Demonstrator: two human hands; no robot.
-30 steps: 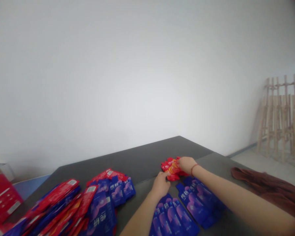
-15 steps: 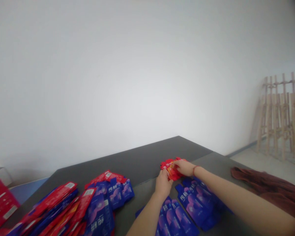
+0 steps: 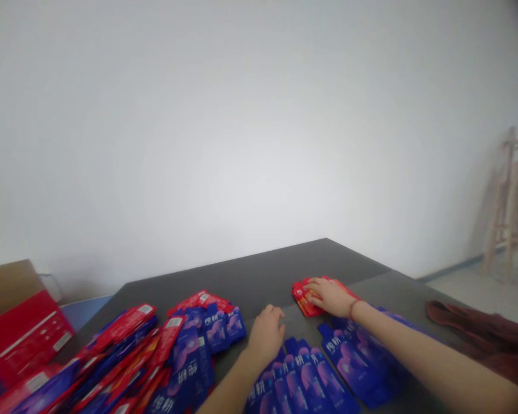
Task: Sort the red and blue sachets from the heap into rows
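Dark grey, the table (image 3: pixel 259 276) runs back to a far corner near a pale wall (image 3: pixel 259 144), and bare tabletop lies between that corner and the small stack of red packets (image 3: pixel 301 294) under my right hand (image 3: pixel 330 296). My right fingers are spread over the stack's top, touching it; I cannot tell whether they pinch any packet. My left hand (image 3: pixel 266 332) is loosely curled with the fingers apart, and I see nothing in it. It is over a strip of tabletop, with the mixed pile (image 3: pixel 125 365) to its left and a fanned row of blue packets (image 3: pixel 300 379) to its right. More blue packets (image 3: pixel 349 359) lie beside that row, partly behind my right forearm. Along the right edge lies a brown cloth (image 3: pixel 475 330). At far left is a red box (image 3: pixel 23 339) with a brown cardboard panel (image 3: pixel 11 284) behind it; its inside is hidden. The packets are flat, their contents unseen.
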